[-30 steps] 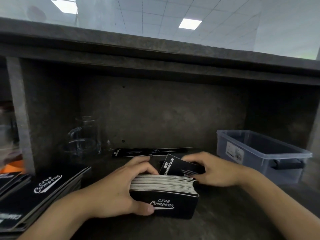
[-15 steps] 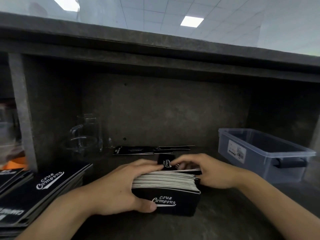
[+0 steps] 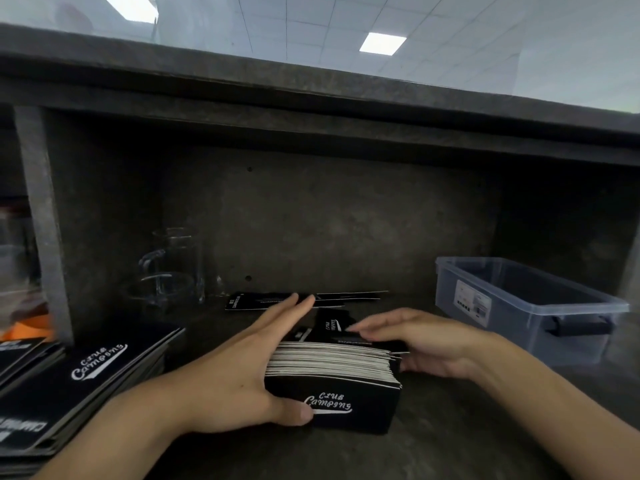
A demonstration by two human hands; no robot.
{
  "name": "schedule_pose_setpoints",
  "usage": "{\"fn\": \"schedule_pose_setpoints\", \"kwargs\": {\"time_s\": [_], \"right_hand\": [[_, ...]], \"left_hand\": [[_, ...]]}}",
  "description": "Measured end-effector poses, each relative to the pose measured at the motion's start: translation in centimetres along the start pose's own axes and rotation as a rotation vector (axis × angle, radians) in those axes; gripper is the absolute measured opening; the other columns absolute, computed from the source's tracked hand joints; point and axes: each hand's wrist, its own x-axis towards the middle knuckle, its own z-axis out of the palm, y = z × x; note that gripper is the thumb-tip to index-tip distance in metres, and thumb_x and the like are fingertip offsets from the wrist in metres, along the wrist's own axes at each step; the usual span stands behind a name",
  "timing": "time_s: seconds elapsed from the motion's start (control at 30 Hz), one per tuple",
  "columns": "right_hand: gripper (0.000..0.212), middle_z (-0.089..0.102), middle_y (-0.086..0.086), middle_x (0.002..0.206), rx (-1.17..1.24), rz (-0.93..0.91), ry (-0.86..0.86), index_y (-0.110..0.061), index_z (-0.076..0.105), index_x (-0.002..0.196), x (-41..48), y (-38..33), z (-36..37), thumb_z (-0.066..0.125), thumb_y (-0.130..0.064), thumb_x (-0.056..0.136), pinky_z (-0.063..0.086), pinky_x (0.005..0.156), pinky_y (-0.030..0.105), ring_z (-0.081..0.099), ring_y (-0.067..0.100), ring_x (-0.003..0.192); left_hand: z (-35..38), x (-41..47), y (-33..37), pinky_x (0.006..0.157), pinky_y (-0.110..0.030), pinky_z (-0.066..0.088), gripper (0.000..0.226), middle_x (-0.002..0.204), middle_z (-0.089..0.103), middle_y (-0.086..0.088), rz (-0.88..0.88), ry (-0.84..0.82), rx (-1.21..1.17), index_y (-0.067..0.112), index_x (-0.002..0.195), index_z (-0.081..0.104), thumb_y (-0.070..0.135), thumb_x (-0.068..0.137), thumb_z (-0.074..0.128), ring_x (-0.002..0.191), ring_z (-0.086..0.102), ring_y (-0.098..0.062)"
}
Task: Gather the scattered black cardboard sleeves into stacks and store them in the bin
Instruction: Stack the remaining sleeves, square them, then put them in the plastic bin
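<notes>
Stack of black cardboard sleeves (image 3: 332,367), white "Club Camping" script on the front one, stands on edge on the dark stone shelf (image 3: 450,438) right in front of you. Your left hand (image 3: 239,372) is flat against the stack's left end. Its fingers are straight and point away past it, and the thumb is laid across the lower front face, so it's pressing, not wrapping. Your right hand (image 3: 426,341) is at the right end, fingers loosely straight over the top. The tips touch a single loose black sleeve (image 3: 330,325) sitting tilted at the back of the stack. Can't tell if that thumb touches anything. The translucent plastic bin with a black handle (image 3: 519,323) sits off to the right, near but apart. A few flat black sleeves (image 3: 277,302) lie at the back, just right of a clear glass mug (image 3: 173,268). A pile of larger black printed folders (image 3: 86,379) is on your left.
</notes>
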Motion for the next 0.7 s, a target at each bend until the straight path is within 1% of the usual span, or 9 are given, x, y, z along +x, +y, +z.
{"fn": "schedule_pose_setpoints", "kwargs": {"time_s": [0.1, 0.2, 0.3, 0.37, 0.4, 0.47, 0.53, 0.6, 0.7], "right_hand": [[0.033, 0.074, 0.011, 0.115, 0.001, 0.034, -0.067, -0.003, 0.071, 0.123, 0.0, 0.0, 1.1, 0.059, -0.025, 0.100, 0.056, 0.076, 0.027, 0.070, 0.018, 0.099], [0.042, 0.065, 0.002, 0.088, -0.196, 0.016, -0.035, -0.012, 0.072, 0.103, -0.9, -0.7, 2.2, 0.054, -0.050, 0.099, 0.041, 0.067, 0.027, 0.056, 0.017, 0.084], [0.044, 0.071, -0.006, 0.076, -0.467, -0.197, 0.252, -0.017, 0.073, 0.085, -0.6, -0.7, 1.5, 0.049, -0.048, 0.103, 0.053, 0.072, 0.023, 0.063, 0.013, 0.075], [0.027, 0.076, -0.008, 0.097, -0.656, -0.407, 0.404, -0.025, 0.076, 0.103, 0.5, 0.1, -0.2, 0.052, -0.038, 0.104, 0.056, 0.094, 0.035, 0.070, 0.006, 0.093], [0.023, 0.074, -0.011, 0.112, -0.717, -0.446, 0.407, -0.031, 0.071, 0.117, 0.8, 0.5, -0.9, 0.053, -0.034, 0.104, 0.053, 0.100, 0.037, 0.067, 0.000, 0.104], [0.038, 0.059, -0.011, 0.142, -0.865, -0.455, 0.307, -0.033, 0.054, 0.142, 1.4, 1.8, -1.7, 0.054, -0.029, 0.105, 0.043, 0.115, 0.037, 0.053, -0.001, 0.131], [0.054, 0.040, -0.008, 0.160, -1.054, -0.463, 0.174, -0.029, 0.039, 0.155, 2.2, 2.8, -1.5, 0.055, -0.019, 0.104, 0.026, 0.125, 0.036, 0.033, 0.003, 0.148], [0.059, 0.032, -0.012, 0.164, -1.155, -0.444, 0.093, -0.033, 0.036, 0.156, 3.0, 3.3, -0.6, 0.054, -0.022, 0.101, 0.021, 0.126, 0.037, 0.026, 0.004, 0.151], [0.050, 0.045, -0.011, 0.156, -1.199, -0.422, 0.118, -0.033, 0.051, 0.147, 3.5, 2.5, -0.5, 0.059, -0.025, 0.099, 0.030, 0.121, 0.029, 0.041, 0.007, 0.143]], "left_hand": [[-0.1, 0.0, 0.4, 0.122, -0.026, 0.026, 0.098, 0.154, 0.027, 0.038, 0.046, 0.020, 0.019, 0.056, 0.151, 0.026, 0.051, 0.073, 0.086, 0.141, 0.028, 0.015], [-0.3, 0.0, 0.7, 0.103, -0.029, 0.050, 0.060, 0.120, 0.066, 0.027, 0.043, 0.002, -0.026, 0.043, 0.127, 0.056, 0.039, 0.076, 0.087, 0.112, 0.061, 0.008], [-0.4, -0.2, 1.1, 0.100, -0.026, 0.049, 0.072, 0.119, 0.064, 0.030, 0.045, 0.041, -0.010, 0.058, 0.131, 0.043, 0.043, 0.076, 0.087, 0.112, 0.059, 0.009], [-0.5, -0.3, 0.9, 0.103, -0.023, 0.045, 0.082, 0.125, 0.057, 0.038, 0.022, 0.074, 0.016, 0.071, 0.133, 0.031, 0.048, 0.076, 0.085, 0.115, 0.053, 0.015], [-0.6, -0.3, 0.8, 0.107, -0.023, 0.043, 0.084, 0.130, 0.053, 0.040, 0.019, 0.083, 0.038, 0.074, 0.134, 0.029, 0.051, 0.076, 0.084, 0.119, 0.050, 0.017], [-0.7, -0.2, 0.4, 0.114, -0.028, 0.038, 0.084, 0.136, 0.046, 0.040, 0.018, 0.074, 0.076, 0.077, 0.137, 0.026, 0.056, 0.076, 0.081, 0.128, 0.044, 0.013], [-0.6, -0.2, 0.4, 0.112, -0.026, 0.038, 0.081, 0.127, 0.048, 0.037, -0.003, 0.039, 0.093, 0.075, 0.138, 0.028, 0.056, 0.078, 0.079, 0.123, 0.046, 0.013], [-0.5, -0.1, 0.4, 0.111, -0.022, 0.037, 0.081, 0.124, 0.048, 0.037, -0.009, 0.040, 0.105, 0.072, 0.140, 0.030, 0.055, 0.078, 0.079, 0.120, 0.046, 0.015], [-0.4, -0.2, 0.4, 0.112, -0.017, 0.034, 0.081, 0.133, 0.048, 0.042, -0.002, 0.057, 0.100, 0.070, 0.140, 0.033, 0.055, 0.076, 0.081, 0.125, 0.042, 0.018]]}}
